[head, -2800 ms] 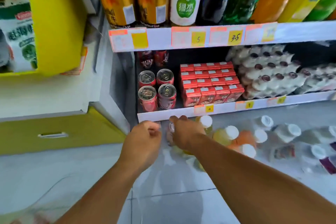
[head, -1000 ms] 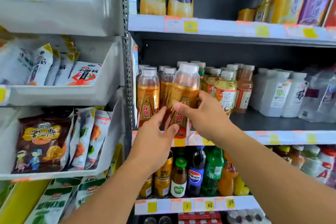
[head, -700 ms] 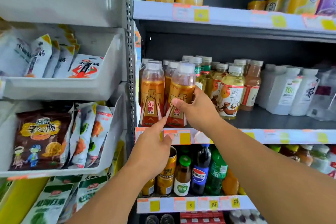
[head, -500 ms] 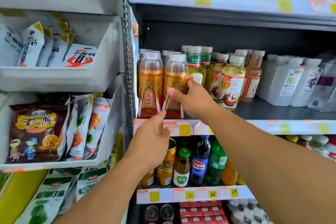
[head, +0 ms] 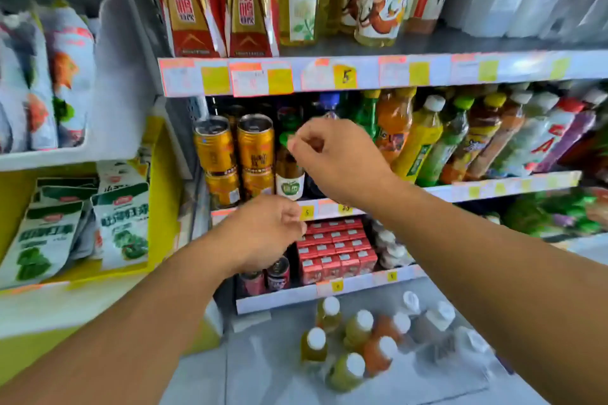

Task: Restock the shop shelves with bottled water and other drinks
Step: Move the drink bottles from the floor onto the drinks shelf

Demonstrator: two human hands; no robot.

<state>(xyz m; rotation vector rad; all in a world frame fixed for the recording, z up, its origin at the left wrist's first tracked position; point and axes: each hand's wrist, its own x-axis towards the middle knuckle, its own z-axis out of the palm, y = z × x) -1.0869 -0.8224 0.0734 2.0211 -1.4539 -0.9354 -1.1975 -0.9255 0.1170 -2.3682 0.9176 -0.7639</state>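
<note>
Two orange-gold energy-drink bottles (head: 194,10) (head: 250,10) stand side by side at the left end of the upper drinks shelf (head: 362,71). My right hand (head: 332,161) hangs empty in front of the middle shelf, fingers loosely curled, near a green-capped apple drink (head: 289,174). My left hand (head: 266,230) is lower, empty too and loosely curled, in front of the price strip. On the floor below stands a wrapped pack of white-capped drink bottles (head: 355,339), yellow-green and orange.
Gold cans (head: 215,154) and soft-drink bottles (head: 424,141) fill the middle shelf. Red cartons (head: 335,250) and dark cans (head: 278,273) sit on the bottom shelf. Snack bags (head: 42,240) hang in a yellow rack at left. Grey floor tiles (head: 250,371) lie below.
My right hand has let go of the orange bottle, which stands on the upper shelf. Both hands have come down and back from that shelf. My view has tilted down toward the floor pack.
</note>
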